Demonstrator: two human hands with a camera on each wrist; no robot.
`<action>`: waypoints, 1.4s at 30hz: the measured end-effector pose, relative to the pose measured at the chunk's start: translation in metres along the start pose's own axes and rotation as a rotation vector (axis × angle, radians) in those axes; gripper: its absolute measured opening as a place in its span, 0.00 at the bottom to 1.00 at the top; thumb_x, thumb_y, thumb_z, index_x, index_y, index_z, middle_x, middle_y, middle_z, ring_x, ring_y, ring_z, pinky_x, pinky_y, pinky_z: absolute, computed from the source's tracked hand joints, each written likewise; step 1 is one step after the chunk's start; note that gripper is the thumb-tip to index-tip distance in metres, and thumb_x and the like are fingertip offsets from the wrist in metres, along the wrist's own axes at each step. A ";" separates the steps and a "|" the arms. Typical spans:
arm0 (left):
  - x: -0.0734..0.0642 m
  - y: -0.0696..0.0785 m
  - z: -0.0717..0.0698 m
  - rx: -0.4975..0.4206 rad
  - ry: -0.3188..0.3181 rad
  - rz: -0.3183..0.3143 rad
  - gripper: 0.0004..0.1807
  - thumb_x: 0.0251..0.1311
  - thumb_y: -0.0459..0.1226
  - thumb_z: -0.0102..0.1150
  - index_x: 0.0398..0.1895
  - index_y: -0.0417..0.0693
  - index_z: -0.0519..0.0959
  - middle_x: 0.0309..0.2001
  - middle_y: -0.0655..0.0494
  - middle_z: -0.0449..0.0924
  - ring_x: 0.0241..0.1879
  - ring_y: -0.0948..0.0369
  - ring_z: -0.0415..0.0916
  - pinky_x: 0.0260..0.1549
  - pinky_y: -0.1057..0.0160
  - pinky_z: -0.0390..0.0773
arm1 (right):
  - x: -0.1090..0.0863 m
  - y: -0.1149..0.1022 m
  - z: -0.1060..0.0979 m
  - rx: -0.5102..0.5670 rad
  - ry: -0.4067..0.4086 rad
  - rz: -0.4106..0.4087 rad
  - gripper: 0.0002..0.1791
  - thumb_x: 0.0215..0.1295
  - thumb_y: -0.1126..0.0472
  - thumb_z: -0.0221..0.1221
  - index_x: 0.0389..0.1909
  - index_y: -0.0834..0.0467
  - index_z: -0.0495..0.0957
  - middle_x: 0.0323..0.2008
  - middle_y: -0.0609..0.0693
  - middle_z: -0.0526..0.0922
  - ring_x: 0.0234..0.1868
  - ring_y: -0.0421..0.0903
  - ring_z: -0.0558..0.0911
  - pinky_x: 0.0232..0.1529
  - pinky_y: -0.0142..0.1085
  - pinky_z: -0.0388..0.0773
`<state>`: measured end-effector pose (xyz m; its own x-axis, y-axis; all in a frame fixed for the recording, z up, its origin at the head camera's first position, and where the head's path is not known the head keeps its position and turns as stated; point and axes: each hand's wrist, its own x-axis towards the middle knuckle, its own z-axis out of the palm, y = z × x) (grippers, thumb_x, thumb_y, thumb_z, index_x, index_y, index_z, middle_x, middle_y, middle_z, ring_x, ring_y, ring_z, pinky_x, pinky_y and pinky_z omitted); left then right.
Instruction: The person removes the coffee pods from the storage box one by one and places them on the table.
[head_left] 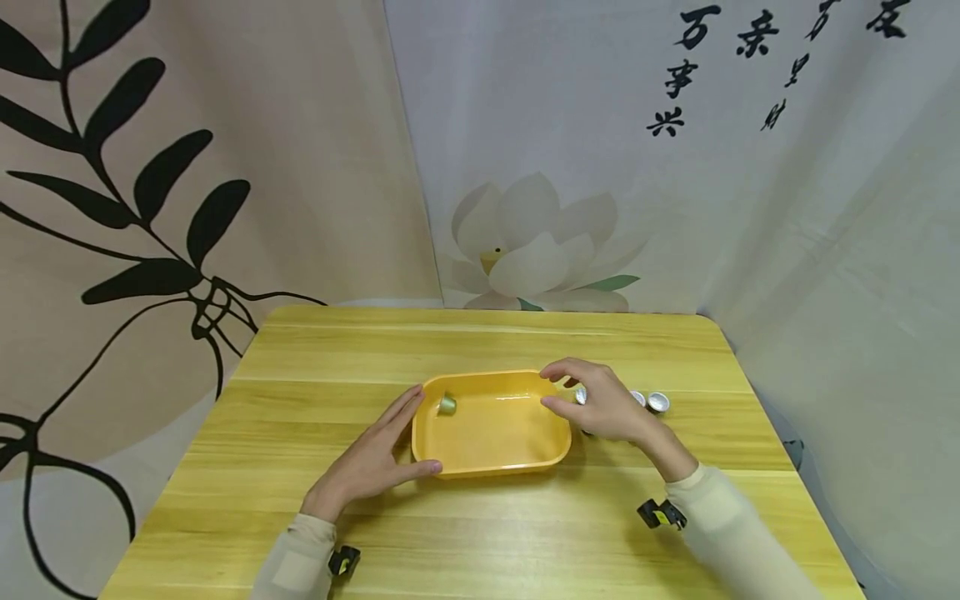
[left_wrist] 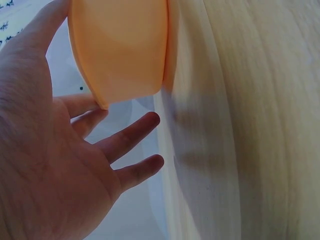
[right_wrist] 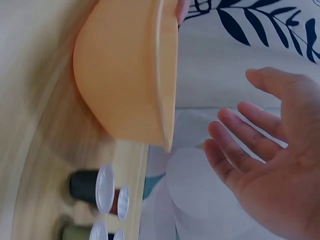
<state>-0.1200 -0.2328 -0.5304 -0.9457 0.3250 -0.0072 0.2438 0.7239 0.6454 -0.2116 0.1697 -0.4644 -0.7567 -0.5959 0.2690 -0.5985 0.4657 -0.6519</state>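
Note:
A yellow plastic tray (head_left: pixel 495 437) rests on the table. Inside it, near the left end, lies a small green coffee capsule (head_left: pixel 447 406). My left hand (head_left: pixel 367 467) spans the tray's left end, straight fingers touching the rim at the back corner and thumb at the front corner. Over the tray's right end is my right hand (head_left: pixel 600 404), fingers relaxed and apart, with nothing in it. Beside that end stand several capsules with silvery lids, among them a black capsule (right_wrist: pixel 85 185), a brown capsule (right_wrist: pixel 120 202) and a green one (right_wrist: pixel 77 232); the right hand partly hides them in the head view.
The wooden table (head_left: pixel 480 542) extends on all sides of the tray. Behind its far edge hangs a printed curtain (head_left: pixel 540 100) with a lotus, dark leaves and characters. On each wrist sits a small black camera, one being the right camera (head_left: pixel 662 514).

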 end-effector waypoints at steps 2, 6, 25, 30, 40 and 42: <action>0.000 0.000 0.000 0.001 0.001 0.000 0.67 0.66 0.71 0.72 0.96 0.54 0.47 0.96 0.58 0.41 0.90 0.38 0.56 0.81 0.29 0.72 | 0.005 -0.002 0.006 0.004 -0.036 0.002 0.20 0.78 0.57 0.72 0.65 0.57 0.86 0.61 0.52 0.92 0.60 0.54 0.90 0.61 0.53 0.91; -0.001 0.000 0.000 -0.003 -0.004 -0.006 0.67 0.66 0.71 0.73 0.96 0.54 0.47 0.96 0.60 0.40 0.90 0.38 0.55 0.81 0.29 0.72 | 0.014 -0.007 0.017 0.028 -0.109 0.010 0.22 0.78 0.55 0.72 0.67 0.58 0.85 0.64 0.54 0.91 0.63 0.59 0.89 0.63 0.57 0.90; 0.001 0.000 -0.001 -0.001 0.000 -0.008 0.68 0.65 0.72 0.73 0.96 0.54 0.47 0.96 0.59 0.41 0.91 0.39 0.56 0.82 0.30 0.72 | 0.050 -0.023 0.050 0.027 -0.276 -0.002 0.26 0.80 0.53 0.70 0.71 0.62 0.83 0.68 0.61 0.89 0.67 0.61 0.88 0.70 0.61 0.86; 0.002 0.000 -0.001 -0.001 -0.002 0.003 0.68 0.65 0.70 0.73 0.96 0.52 0.48 0.96 0.57 0.42 0.91 0.39 0.56 0.81 0.30 0.73 | 0.059 -0.025 0.057 0.014 -0.312 -0.005 0.27 0.80 0.51 0.70 0.71 0.60 0.83 0.68 0.59 0.89 0.68 0.58 0.88 0.71 0.61 0.86; 0.002 -0.003 0.001 -0.001 -0.002 -0.003 0.68 0.65 0.71 0.73 0.96 0.53 0.47 0.96 0.56 0.43 0.90 0.39 0.57 0.81 0.30 0.73 | 0.073 -0.029 0.070 -0.017 -0.401 -0.028 0.29 0.81 0.53 0.69 0.74 0.64 0.81 0.70 0.61 0.88 0.69 0.58 0.88 0.73 0.58 0.86; 0.002 -0.003 0.001 -0.002 -0.001 -0.004 0.68 0.65 0.71 0.73 0.96 0.54 0.47 0.96 0.57 0.42 0.90 0.39 0.57 0.81 0.30 0.73 | 0.075 -0.029 0.072 -0.013 -0.416 -0.026 0.29 0.81 0.53 0.69 0.74 0.64 0.80 0.71 0.60 0.87 0.70 0.58 0.88 0.74 0.58 0.86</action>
<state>-0.1225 -0.2337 -0.5330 -0.9464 0.3228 -0.0110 0.2395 0.7243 0.6465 -0.2324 0.0641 -0.4762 -0.5724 -0.8196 -0.0261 -0.6209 0.4540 -0.6391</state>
